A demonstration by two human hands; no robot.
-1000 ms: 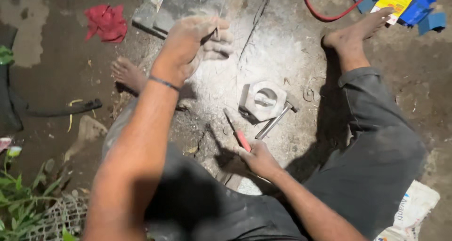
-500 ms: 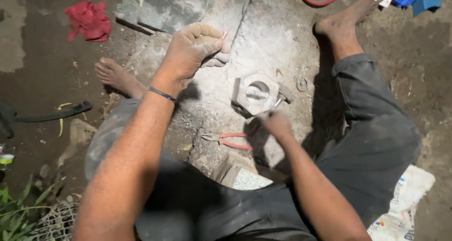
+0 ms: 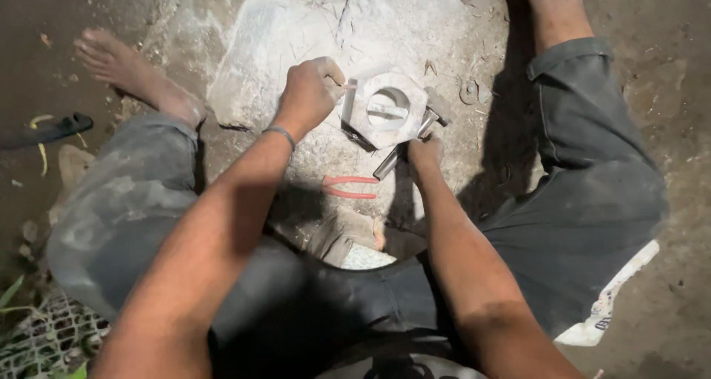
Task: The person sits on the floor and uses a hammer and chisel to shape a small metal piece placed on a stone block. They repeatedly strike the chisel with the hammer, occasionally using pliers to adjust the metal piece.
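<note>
Two hands work at a pale stone block (image 3: pixel 387 110) that lies flat on a dusty stone slab (image 3: pixel 281 38) on the ground, between the person's spread legs. The block is roughly hexagonal with a round hollow in its top face, which looks straight up at the camera; it has no clear long axis. The left hand (image 3: pixel 311 91) sits just to the block's left, its fingers (image 3: pixel 331 72) curled shut around a thin chisel (image 3: pixel 349 100) that stands against the block's left edge, its long axis running near-vertical in the view. The right hand (image 3: pixel 425 154) lies just below the block's lower right corner, fingers closed around the handle of a hammer (image 3: pixel 407 143). The hammer's shaft runs diagonally from lower left up to the right, its head resting against the block's right side.

Red-handled pliers (image 3: pixel 349 187) lie on the slab below the block, handles pointing right, between the two forearms and clear of both hands. A thin bracelet (image 3: pixel 281 134) circles the left wrist. A bare foot (image 3: pixel 122 66) rests at the slab's left edge, and a dark sandal (image 3: pixel 48 129) lies further left on the dirt. Wire mesh (image 3: pixel 44 338) shows at the lower left corner.
</note>
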